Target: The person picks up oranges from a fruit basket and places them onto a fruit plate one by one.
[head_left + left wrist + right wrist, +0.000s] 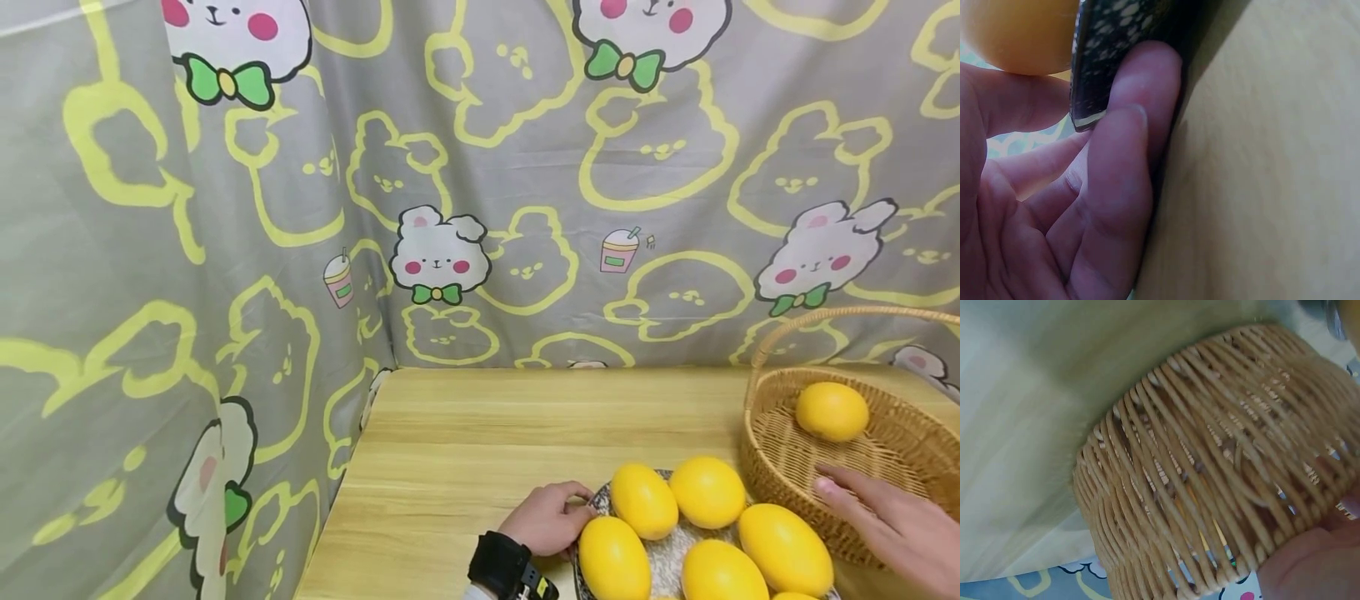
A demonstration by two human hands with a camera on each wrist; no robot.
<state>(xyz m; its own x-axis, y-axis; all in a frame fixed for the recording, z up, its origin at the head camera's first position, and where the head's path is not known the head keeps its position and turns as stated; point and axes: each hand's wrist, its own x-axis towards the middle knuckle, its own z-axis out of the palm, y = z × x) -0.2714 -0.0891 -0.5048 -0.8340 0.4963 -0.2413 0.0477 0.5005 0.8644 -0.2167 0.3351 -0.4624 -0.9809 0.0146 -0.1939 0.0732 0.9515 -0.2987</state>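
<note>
A speckled plate point(670, 552) near the table's front edge carries several yellow oval fruits point(643, 500). My left hand point(558, 515) grips the plate's left rim, next to the nearest fruit point(613, 558). In the left wrist view my fingers point(1122, 162) curl under the dark rim point(1100, 56), with a fruit point(1022, 31) above. My right hand point(881, 517) lies with straight fingers on the near rim of a wicker basket point(780, 467), which holds one yellow fruit point(831, 411). The right wrist view shows the basket wall point(1210, 469) and part of my hand point(1316, 565).
The wooden table point(487, 442) is bare to the left and behind the plate. A patterned grey curtain point(480, 183) hangs close behind and along the left side. The basket's arched handle point(825, 314) rises at the right.
</note>
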